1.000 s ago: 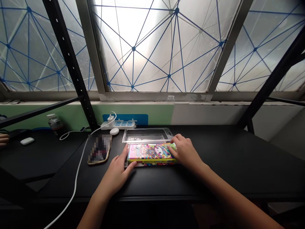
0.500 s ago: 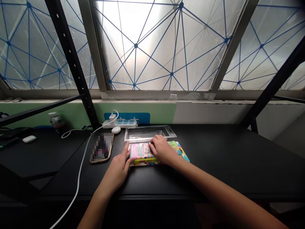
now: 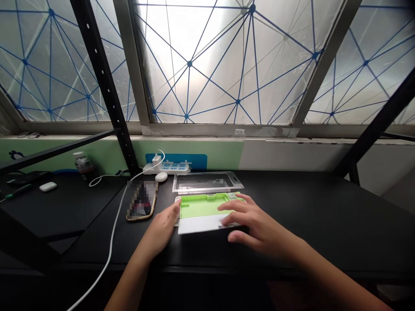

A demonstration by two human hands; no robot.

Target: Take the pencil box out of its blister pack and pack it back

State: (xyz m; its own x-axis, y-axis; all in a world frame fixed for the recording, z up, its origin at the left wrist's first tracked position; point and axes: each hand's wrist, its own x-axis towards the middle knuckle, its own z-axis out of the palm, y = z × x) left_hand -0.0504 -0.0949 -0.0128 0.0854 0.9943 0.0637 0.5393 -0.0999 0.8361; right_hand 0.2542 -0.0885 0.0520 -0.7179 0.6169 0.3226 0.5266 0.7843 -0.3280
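A bright green plastic tray (image 3: 202, 204) lies on the black desk (image 3: 324, 216) in front of me. A white card (image 3: 199, 223) slants across the tray's near half. My left hand (image 3: 161, 228) grips the tray's left end, thumb along the edge and fingers curled beneath. My right hand (image 3: 259, 226) is at the card's right end, with fingers spread on top of the card and the thumb under its near edge. A clear plastic lid (image 3: 207, 182) lies just behind the tray.
A phone (image 3: 142, 205) lies left of the tray, with a white cable (image 3: 112, 242) running to a power strip (image 3: 168, 166) by the wall. A white earbud case (image 3: 161, 176), a bottle (image 3: 82, 164) and black shelf posts (image 3: 103, 86) are nearby.
The colourful printed cover that lay on top has gone from sight; the green tray and a white card now show. My right hand moved from the top to the right end.
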